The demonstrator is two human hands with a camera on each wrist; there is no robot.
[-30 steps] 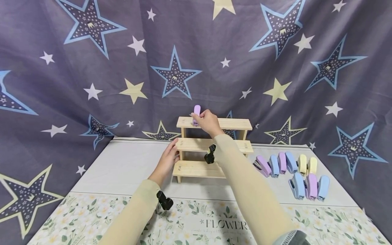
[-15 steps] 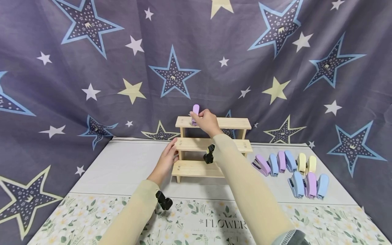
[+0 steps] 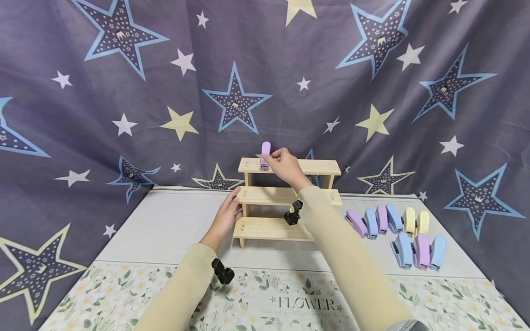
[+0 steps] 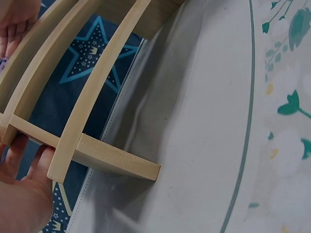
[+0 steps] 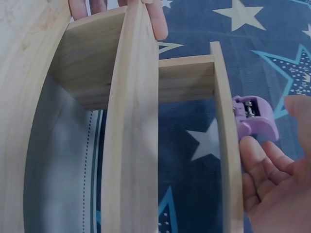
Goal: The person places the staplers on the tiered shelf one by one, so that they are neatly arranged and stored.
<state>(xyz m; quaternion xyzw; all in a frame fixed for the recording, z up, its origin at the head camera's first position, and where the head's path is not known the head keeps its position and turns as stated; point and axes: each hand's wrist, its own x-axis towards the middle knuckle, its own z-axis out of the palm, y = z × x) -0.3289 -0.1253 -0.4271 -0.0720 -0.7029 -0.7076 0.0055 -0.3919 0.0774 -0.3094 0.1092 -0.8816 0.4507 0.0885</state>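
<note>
A small purple stapler (image 3: 266, 148) stands on end near the left of the top tier of a three-tier wooden display stand (image 3: 267, 195). Beside it, on the right, is my right hand (image 3: 287, 168). In the right wrist view the thumb (image 5: 296, 104) is apart from the stapler (image 5: 262, 119), and the fingertips lie close by it; whether they touch is unclear. My left hand (image 3: 225, 216) holds the left end of the stand's middle tier. The left wrist view has its fingers (image 4: 41, 165) against the wooden side piece (image 4: 116, 158).
Several staplers in purple, blue (image 3: 403, 250) and yellow (image 3: 409, 220) stand in two rows on the table right of the stand. A star-patterned curtain (image 3: 165, 92) hangs directly behind. Floral cloth (image 3: 248, 299) covers the table's front.
My right hand has let go of the purple stapler and drawn slightly right, its thumb now off it. The stapler stays upright on the top tier. My left hand keeps its place.
</note>
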